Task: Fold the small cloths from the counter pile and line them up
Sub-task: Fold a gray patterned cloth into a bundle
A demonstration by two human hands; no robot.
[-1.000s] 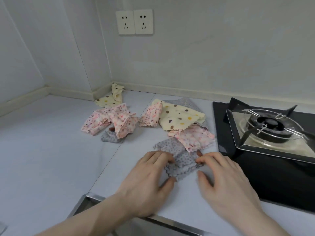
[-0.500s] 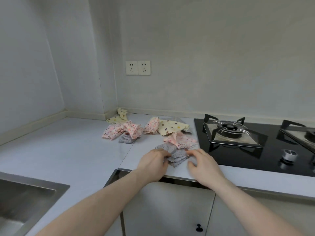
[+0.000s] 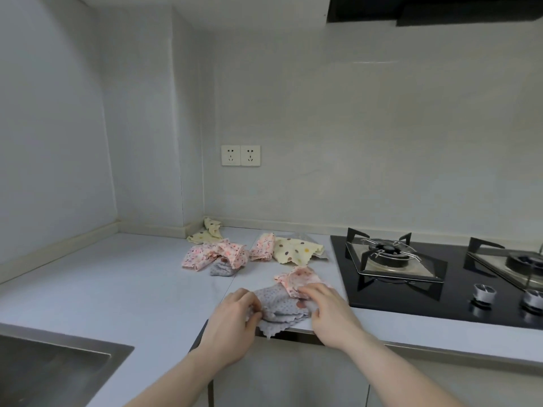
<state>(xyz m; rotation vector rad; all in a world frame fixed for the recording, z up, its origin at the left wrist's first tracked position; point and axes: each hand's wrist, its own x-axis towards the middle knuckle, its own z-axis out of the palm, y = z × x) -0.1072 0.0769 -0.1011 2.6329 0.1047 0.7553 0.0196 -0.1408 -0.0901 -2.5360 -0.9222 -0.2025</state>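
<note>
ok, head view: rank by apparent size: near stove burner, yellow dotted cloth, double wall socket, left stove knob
1. near stove burner
2. yellow dotted cloth
3. double wall socket
4. left stove knob
The socket sits farthest from the camera, so it may look smaller than it is.

Home kitchen, gas hob (image 3: 435, 270), steel sink (image 3: 55, 365), white counter (image 3: 117, 283), wall sockets (image 3: 240, 155)

A: Where's the free room?

B: Bare counter (image 3: 102, 277) left of the left hand (image 3: 232, 321), running out to the sink (image 3: 44, 368).

A: Right side?

B: Black hob (image 3: 440, 292) just beside the right hand (image 3: 329, 309); burner grate (image 3: 388, 257) and knobs (image 3: 484, 293) stand up there.

A: Ahead?

B: Pink cloth (image 3: 299, 277) touching the right hand's fingers. Beyond it, loose cloths (image 3: 217, 254) up to the wall corner, with a narrow lane of bare counter between them.
</note>
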